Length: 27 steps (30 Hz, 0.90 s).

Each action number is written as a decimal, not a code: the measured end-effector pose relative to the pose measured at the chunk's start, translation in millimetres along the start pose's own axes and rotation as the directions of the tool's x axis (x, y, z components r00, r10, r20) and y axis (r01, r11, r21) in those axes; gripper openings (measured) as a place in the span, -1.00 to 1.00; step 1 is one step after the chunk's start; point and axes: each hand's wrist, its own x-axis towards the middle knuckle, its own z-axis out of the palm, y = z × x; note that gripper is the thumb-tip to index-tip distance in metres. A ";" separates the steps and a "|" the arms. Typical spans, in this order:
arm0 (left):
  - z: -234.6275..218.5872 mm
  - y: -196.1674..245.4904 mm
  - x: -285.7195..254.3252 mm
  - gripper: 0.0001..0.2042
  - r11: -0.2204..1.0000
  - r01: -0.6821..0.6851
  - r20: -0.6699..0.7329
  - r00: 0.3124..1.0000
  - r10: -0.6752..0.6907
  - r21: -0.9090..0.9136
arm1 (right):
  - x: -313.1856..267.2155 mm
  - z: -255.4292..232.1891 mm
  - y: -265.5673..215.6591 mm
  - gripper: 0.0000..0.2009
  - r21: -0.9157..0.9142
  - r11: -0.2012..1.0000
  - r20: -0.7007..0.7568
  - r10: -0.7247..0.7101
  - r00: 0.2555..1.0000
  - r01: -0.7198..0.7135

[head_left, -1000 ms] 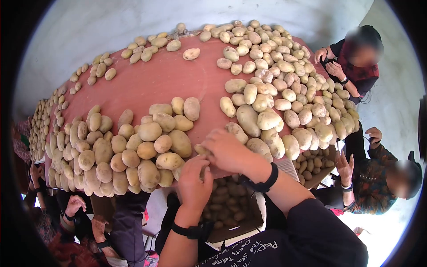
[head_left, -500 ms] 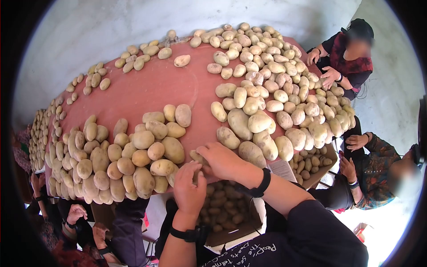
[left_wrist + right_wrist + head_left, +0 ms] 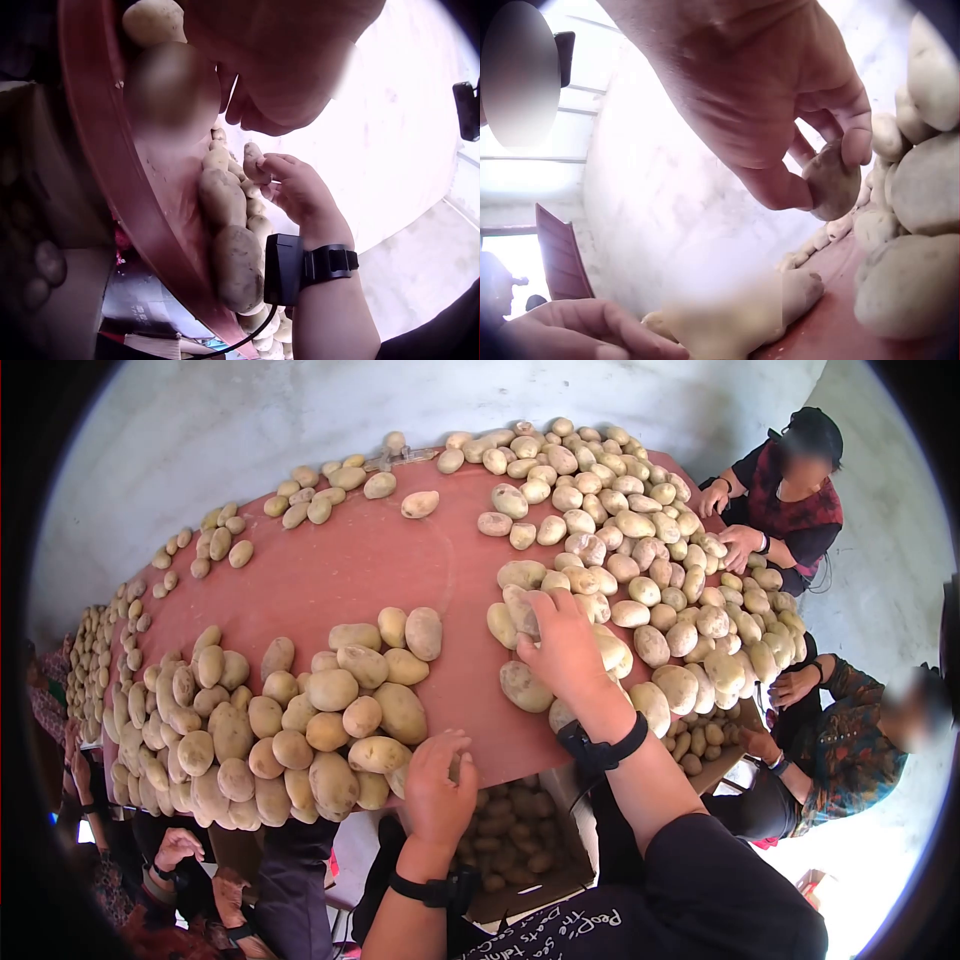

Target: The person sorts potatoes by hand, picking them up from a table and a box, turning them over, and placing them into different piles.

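Note:
My right hand (image 3: 565, 645) pinches a small tan potato (image 3: 834, 184) between thumb and fingertips. It holds the potato over the near left end of the right-hand potato pile (image 3: 640, 560). My left hand (image 3: 442, 785) stays at the table's near edge, right of the left-hand potato pile (image 3: 270, 730). Its fingers look loosely bent, and the right wrist view shows no potato between them. Close beside that hand, the left wrist view shows a large blurred potato (image 3: 173, 94).
The red table (image 3: 340, 575) bears potatoes along its far edge and in both piles. Below the near edge stands a box (image 3: 530, 895) of potatoes, with another box (image 3: 745, 755) to its right. Two people (image 3: 800, 510) are at the right, and others' hands (image 3: 178, 848) show lower left.
My right hand has left my left hand's side and swung right and away from me with the potato. The left hand stays near the edge. People at right have lowered their hands to the potatoes.

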 end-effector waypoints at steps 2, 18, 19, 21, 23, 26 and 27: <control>-0.1 -1.2 2.5 -0.83 1.000 -0.001 0.007 1.000 0.001 -0.013 | 3.2 5.0 2.5 -0.51 -0.054 0.998 -0.040 -0.033 0.999 0.031; -2.5 2.1 1.7 -0.77 1.000 0.031 0.077 0.997 -0.031 0.001 | 2.3 -6.5 -16.5 -0.60 -0.034 0.992 0.024 -0.120 0.992 0.121; -3.0 3.9 0.8 -0.75 0.999 0.047 0.085 0.995 -0.047 0.002 | -1.7 -10.4 -22.0 -0.62 0.023 0.993 0.099 -0.119 0.988 0.118; -6.0 9.5 -1.7 -0.68 0.991 0.013 0.176 0.984 -0.037 0.131 | -12.7 -10.2 -29.6 -0.67 0.112 0.988 0.262 -0.136 0.956 0.110; -5.7 12.6 -6.4 -0.62 0.973 -0.027 0.249 0.968 -0.032 0.230 | -26.9 -5.3 -38.6 -0.73 0.180 0.978 0.433 -0.171 0.885 0.101; -4.2 12.4 -14.0 -0.56 0.937 -0.083 0.308 0.951 -0.027 0.339 | -44.0 9.2 -41.9 -0.79 0.259 0.956 0.575 -0.266 0.774 0.137; -3.3 9.9 -16.2 -0.56 0.922 -0.099 0.315 0.949 -0.025 0.373 | -49.4 10.0 -43.3 -0.79 0.252 0.959 0.610 -0.258 0.749 0.125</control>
